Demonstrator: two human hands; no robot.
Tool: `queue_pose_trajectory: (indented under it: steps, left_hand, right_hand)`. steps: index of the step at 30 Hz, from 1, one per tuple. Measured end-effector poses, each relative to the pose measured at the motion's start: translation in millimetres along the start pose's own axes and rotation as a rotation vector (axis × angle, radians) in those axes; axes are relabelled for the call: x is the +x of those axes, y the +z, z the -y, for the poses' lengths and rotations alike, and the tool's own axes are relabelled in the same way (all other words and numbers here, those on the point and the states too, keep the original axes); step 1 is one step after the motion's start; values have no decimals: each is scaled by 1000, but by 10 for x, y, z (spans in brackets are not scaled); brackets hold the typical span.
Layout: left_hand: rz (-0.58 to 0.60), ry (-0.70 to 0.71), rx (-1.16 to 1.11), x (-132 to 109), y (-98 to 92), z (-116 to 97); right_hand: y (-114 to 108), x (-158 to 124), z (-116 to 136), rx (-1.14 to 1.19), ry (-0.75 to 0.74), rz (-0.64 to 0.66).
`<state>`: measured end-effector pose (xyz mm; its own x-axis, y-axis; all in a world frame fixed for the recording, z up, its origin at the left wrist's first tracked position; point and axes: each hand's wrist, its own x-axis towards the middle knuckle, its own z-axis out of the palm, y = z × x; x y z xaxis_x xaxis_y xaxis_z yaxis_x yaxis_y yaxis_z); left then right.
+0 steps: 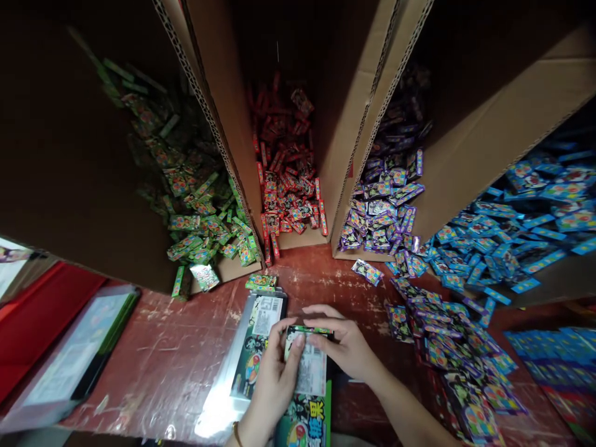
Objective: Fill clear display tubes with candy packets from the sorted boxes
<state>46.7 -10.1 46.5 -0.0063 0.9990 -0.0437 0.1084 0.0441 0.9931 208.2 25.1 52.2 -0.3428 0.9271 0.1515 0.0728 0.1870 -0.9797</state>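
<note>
Between my two hands is a green printed candy pouch (305,413) with a white label on its upper part. My left hand (278,372) grips its upper left side, thumb laid over the front. My right hand (344,344) is closed at the upper right corner, its thumb and fingers near the top edge. A narrow green strip (321,330) shows between the fingers; whether it is a small candy box or the pouch's edge I cannot tell. Left of my hands, a similar pouch (246,360) lies flat on the table, its shiny side catching glare.
Upright cardboard boxes (358,124) stand behind, holding green (200,223), red (293,192), purple (382,211) and blue (503,230) candy packs. Loose purple packs (447,347) spread over the red table (162,347) at right. A clear plastic bag (69,354) lies at left.
</note>
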Motion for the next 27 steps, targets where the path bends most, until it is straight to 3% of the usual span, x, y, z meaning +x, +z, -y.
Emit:
queue_pose_trajectory:
  steps: [7, 17, 23, 27]
  left_hand:
    - [-6, -41, 6, -42, -49, 39]
    - [5, 13, 68, -74, -37, 36]
    - [-86, 28, 36, -95, -19, 12]
    - [-127, 94, 53, -80, -56, 6]
  right_hand:
    - [23, -111, 11, -83, -38, -156]
    - [0, -171, 12, -104, -21, -142]
    - [276, -261, -81, 234, 21, -354]
    - [476, -242, -104, 284, -6, -492]
